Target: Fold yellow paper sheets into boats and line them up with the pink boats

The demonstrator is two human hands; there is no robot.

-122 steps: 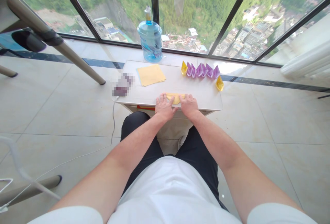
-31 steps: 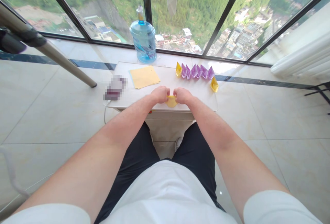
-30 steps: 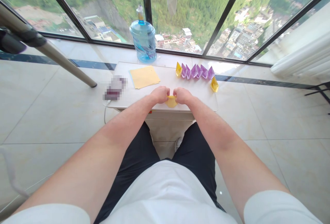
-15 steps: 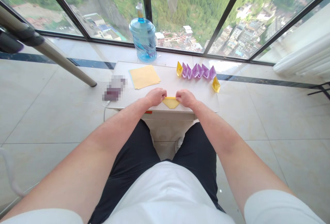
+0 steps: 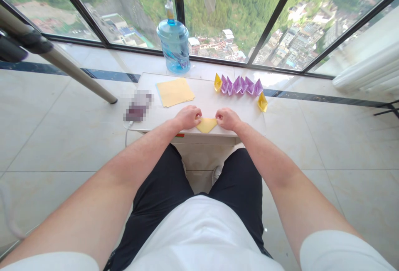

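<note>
A folded piece of yellow paper (image 5: 207, 125) lies at the front edge of the small white table (image 5: 149, 115), its point toward me. My left hand (image 5: 188, 117) is closed on the paper's left corner, fingertips pinched. At the opposite corner, my right hand (image 5: 228, 119) has its fingers curled together on the paper. The fingertips partly hide both corners. Farther back lies a stack of yellow paper sheets (image 5: 175, 92). Beyond my right hand stands a row of purple folded paper boats (image 5: 240, 84), with a yellow paper boat (image 5: 217, 82) at its left end and another yellow boat (image 5: 262, 102) at its right.
A blurred-out device (image 5: 138, 105) with a white cable lies on the table's left side. Behind the table a blue water jug (image 5: 173, 46) stands by the window. A slanting metal pole (image 5: 77, 75) is on the left, and a white curtain (image 5: 368, 69) hangs on the right.
The bright yellow strip along the paper's far edge no longer shows; the paper now looks like a plain pale triangle. My right hand has shifted slightly right.
</note>
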